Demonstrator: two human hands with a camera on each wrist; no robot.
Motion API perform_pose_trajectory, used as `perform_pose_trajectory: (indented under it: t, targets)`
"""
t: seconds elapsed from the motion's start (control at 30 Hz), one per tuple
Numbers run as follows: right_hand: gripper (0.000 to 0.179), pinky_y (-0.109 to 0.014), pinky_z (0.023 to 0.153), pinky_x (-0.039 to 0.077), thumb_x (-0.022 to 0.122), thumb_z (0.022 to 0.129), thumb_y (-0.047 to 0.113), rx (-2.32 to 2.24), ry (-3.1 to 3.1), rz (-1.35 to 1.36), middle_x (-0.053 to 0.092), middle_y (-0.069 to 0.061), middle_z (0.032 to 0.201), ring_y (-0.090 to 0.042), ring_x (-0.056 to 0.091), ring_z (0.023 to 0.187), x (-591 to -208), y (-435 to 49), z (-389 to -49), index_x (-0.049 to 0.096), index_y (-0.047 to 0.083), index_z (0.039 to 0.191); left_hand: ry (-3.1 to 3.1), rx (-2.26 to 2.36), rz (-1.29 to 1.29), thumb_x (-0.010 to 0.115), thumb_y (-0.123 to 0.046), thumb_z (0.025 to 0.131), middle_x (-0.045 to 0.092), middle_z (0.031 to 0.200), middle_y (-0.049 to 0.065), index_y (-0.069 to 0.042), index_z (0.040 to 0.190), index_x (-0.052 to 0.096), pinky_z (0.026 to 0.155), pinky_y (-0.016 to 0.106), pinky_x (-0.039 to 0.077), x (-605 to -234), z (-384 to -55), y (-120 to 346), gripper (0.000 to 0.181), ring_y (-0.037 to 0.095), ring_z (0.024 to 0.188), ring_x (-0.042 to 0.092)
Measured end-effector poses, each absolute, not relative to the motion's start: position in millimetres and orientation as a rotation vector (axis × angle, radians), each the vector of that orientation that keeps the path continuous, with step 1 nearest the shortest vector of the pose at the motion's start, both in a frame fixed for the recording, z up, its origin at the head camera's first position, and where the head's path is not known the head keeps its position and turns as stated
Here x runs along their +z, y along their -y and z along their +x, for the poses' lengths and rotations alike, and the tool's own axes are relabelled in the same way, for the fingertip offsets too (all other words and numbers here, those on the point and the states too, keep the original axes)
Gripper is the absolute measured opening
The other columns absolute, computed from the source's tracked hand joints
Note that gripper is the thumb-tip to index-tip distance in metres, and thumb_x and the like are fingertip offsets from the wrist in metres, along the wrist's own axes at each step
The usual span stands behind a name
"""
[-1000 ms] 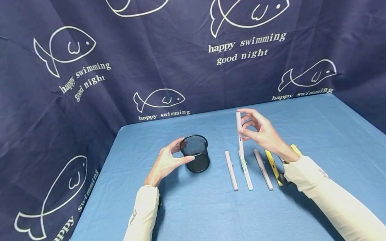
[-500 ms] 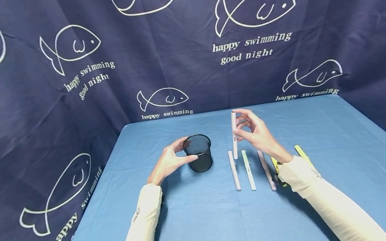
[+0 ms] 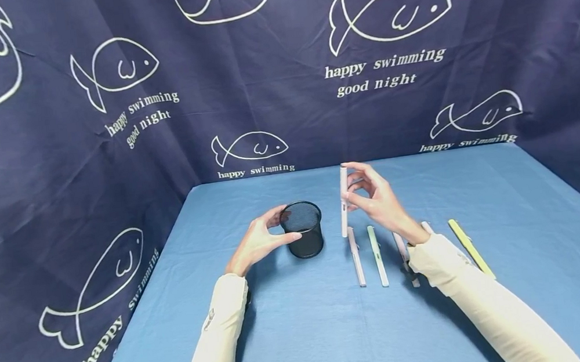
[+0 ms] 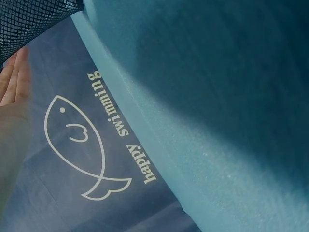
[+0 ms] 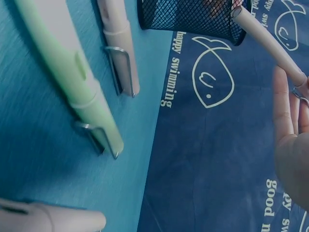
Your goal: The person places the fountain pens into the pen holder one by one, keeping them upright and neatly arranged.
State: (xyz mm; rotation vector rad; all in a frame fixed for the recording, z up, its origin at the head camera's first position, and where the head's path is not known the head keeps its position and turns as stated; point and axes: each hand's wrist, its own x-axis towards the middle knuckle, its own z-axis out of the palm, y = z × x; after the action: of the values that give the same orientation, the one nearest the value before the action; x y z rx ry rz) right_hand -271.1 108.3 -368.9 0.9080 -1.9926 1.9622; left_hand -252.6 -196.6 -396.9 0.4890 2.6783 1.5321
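Note:
My left hand grips a round black mesh pen holder from its left side, thumb in front and fingers behind. The holder stands upright on the blue cloth. Between thumb and fingers, my right hand pinches a pale pink pen, nearly vertical, above the cloth and to the right of the holder. In the right wrist view, the held pen has its lower end near the mesh holder in the picture, apparently outside it. Only a corner of the mesh shows in the left wrist view.
On the cloth lie a pale pink pen, a light green pen and a yellow pen. My right wrist and sleeve partly cover another pinkish pen and a whitish one. A dark blue printed curtain hangs behind.
My right hand has carried the pale pink pen leftward, from over the green pen toward the mesh holder. The left hand keeps its grip on the holder. The head view has shifted slightly.

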Motion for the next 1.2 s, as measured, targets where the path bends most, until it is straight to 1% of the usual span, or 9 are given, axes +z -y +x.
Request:
perform_pose_trajectory:
  t: [0.2,0.4,0.6,0.7,0.97,1.2]
  targets:
    - [0.058,-0.038,0.065,0.063,0.066,0.095,-0.012,1.983,1.956,0.906,0.056,-0.021,0.109,-0.020,0.062,0.090,-366.7,-98.6,-273.5,0.046,-0.002,0.149,-2.686,1.529,0.490,0.089,-0.038,0.082,0.066,0.135,0.003,-0.015,0.149,0.056,0.111,0.055,0.042,-397.7,-253.7,196.7,0.079,0.027,0.128,0.058]
    - [0.058,-0.040,0.065,0.063,0.066,0.095,-0.013,2.000,1.926,0.915,0.054,-0.028,0.110,-0.019,0.062,0.089,-363.7,-88.8,-275.2,0.044,-0.005,0.148,-2.687,1.523,0.494,0.089,-0.038,0.081,0.066,0.135,0.003,-0.015,0.149,0.056,0.110,0.054,0.042,-397.6,-254.8,195.9,0.079,0.027,0.129,0.058]
    - [0.059,-0.044,0.065,0.063,0.067,0.095,-0.011,2.002,1.908,0.903,0.055,-0.021,0.111,-0.020,0.062,0.090,-360.7,-80.2,-276.9,0.048,0.003,0.149,-2.704,1.508,0.503,0.089,-0.039,0.081,0.066,0.135,0.003,-0.014,0.150,0.056,0.110,0.052,0.043,-397.4,-255.1,195.6,0.080,0.027,0.128,0.059]
    - [0.059,-0.047,0.066,0.062,0.066,0.095,-0.011,1.990,1.900,0.906,0.055,-0.019,0.112,-0.021,0.062,0.090,-359.5,-76.5,-277.9,0.048,0.004,0.149,-2.708,1.500,0.499,0.088,-0.040,0.082,0.066,0.136,0.003,-0.015,0.150,0.055,0.109,0.052,0.044,-397.0,-254.7,195.8,0.080,0.027,0.128,0.059]
    - [0.059,-0.039,0.065,0.063,0.065,0.094,-0.014,2.007,1.836,0.913,0.054,-0.023,0.110,-0.021,0.062,0.090,-357.6,-67.5,-281.6,0.047,-0.001,0.148,-2.703,1.498,0.493,0.088,-0.039,0.083,0.065,0.137,0.005,-0.015,0.151,0.054,0.110,0.053,0.043,-396.6,-253.3,196.7,0.080,0.028,0.128,0.059]
    - [0.059,-0.037,0.065,0.063,0.065,0.094,-0.015,2.031,1.797,0.884,0.054,-0.016,0.109,-0.020,0.061,0.089,-357.2,-61.3,-285.2,0.046,-0.003,0.148,-2.696,1.503,0.499,0.088,-0.040,0.082,0.066,0.135,0.004,-0.015,0.151,0.054,0.110,0.054,0.043,-398.0,-254.5,196.9,0.081,0.027,0.128,0.059]
